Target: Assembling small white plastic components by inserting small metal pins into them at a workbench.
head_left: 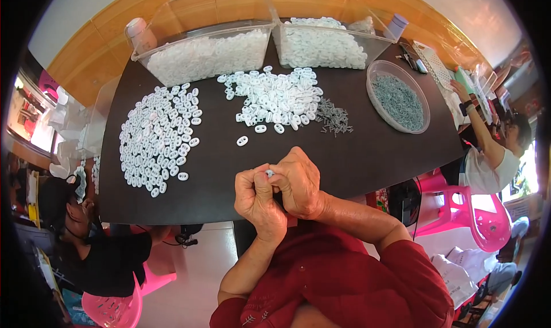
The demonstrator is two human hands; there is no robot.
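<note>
Close to the table's near edge, my left hand and my right hand meet with fingers curled in. A small white plastic piece sits pinched between the thumbs and forefingers of both, mostly covered by them. Beyond them lies a single white oval two-hole piece. Further off is a heap of the same white pieces, and against its right side a small pile of grey screw-like pins. To the left, many more white pieces are spread out, their holes looking partly filled.
Two clear bins of white pieces stand at the back. A round clear tub of grey pins is at the right. A cup and a purple-capped bottle stand behind. People sit at both sides, near pink chairs.
</note>
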